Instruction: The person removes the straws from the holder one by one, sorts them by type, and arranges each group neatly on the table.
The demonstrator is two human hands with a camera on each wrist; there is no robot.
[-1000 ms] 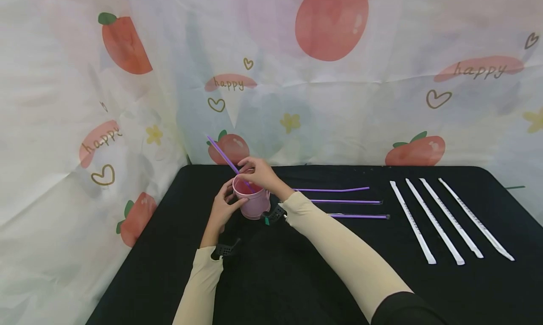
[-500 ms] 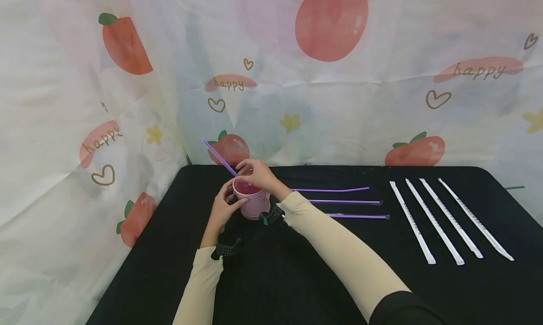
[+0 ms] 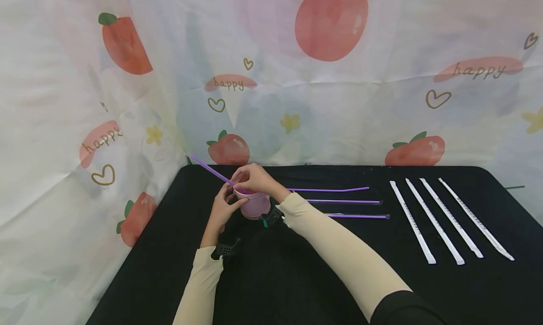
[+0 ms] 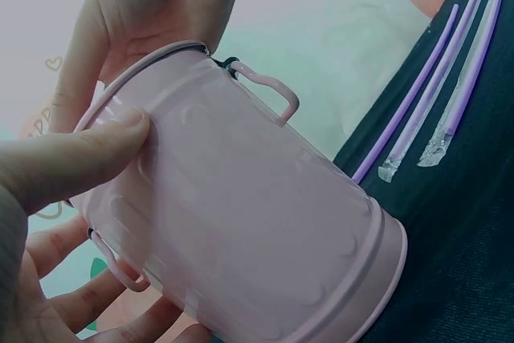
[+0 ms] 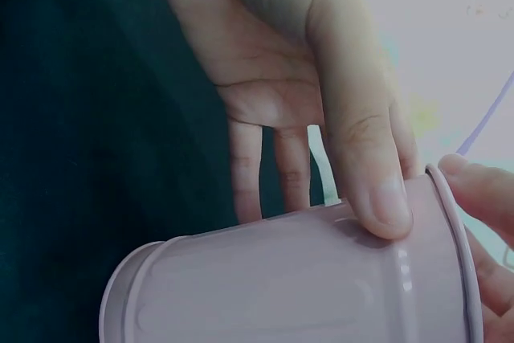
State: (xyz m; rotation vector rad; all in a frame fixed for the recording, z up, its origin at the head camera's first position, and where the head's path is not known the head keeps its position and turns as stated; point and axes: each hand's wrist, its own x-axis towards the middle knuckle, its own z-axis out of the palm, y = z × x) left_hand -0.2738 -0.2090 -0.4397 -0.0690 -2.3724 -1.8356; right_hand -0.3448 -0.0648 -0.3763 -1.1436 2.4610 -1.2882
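A small pink metal bucket [image 3: 255, 208] with side handles stands at the back left of the black table. Around its left side curls my left hand [image 3: 219, 213], thumb on the front wall [image 4: 241, 214] and fingers behind. My right hand [image 3: 259, 180] is at the rim, thumb and index finger pinching a purple straw [image 3: 212, 171]. That straw slants out to the left, low over the rim; its lower end is hidden inside the bucket. In the right wrist view, the straw [image 5: 488, 114] shows as a thin line beside fingertips [image 5: 455, 167] at the rim.
Purple straws [image 3: 345, 202] lie side by side to the right of the bucket, at least two in clear wrappers. Farther right are several white paper-wrapped straws [image 3: 413, 223]. Fruit-printed cloth [image 3: 339, 122] hangs behind the black-covered table [image 3: 292, 278].
The purple straw has tipped down to the left, from steep to much flatter. My right hand's fingers have drawn down closer to the rim. My left hand and the bucket have stayed put.
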